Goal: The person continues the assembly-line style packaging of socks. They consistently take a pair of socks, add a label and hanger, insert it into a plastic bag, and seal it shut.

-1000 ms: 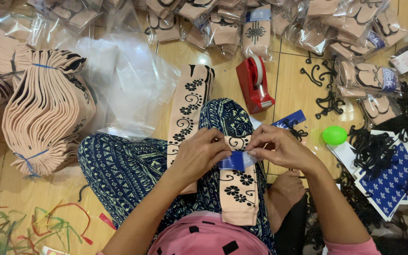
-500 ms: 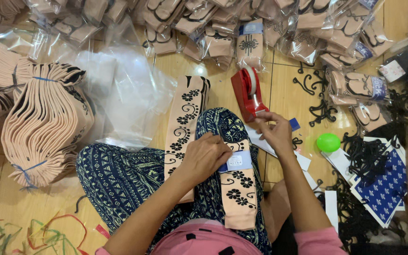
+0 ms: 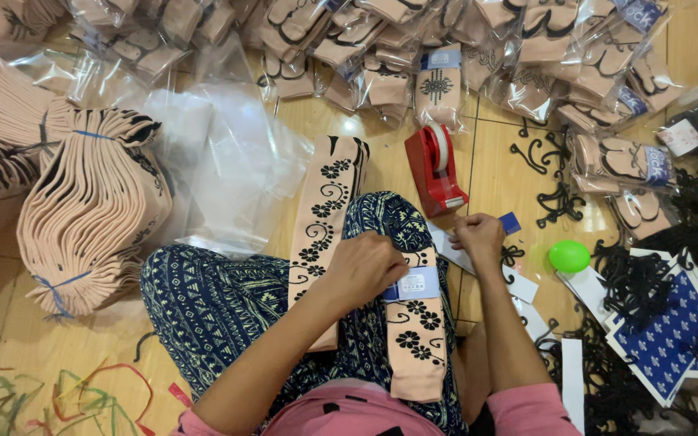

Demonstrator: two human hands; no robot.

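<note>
Your left hand [image 3: 365, 268] presses flat, fingers curled, on the folded peach sock [image 3: 420, 335] across your knee, at the blue paper band [image 3: 414, 284] wrapped round it; your right hand [image 3: 478, 236] at 3 o'clock pinches a small strip just below the red tape dispenser [image 3: 436, 168]; a second patterned sock [image 3: 323, 218] lies at 11 o'clock on the floor [image 3: 494, 169]; step in hand looks like banding the pair; next move likely calls for bringing tape to the band's seam while the left holds it taut.
</note>
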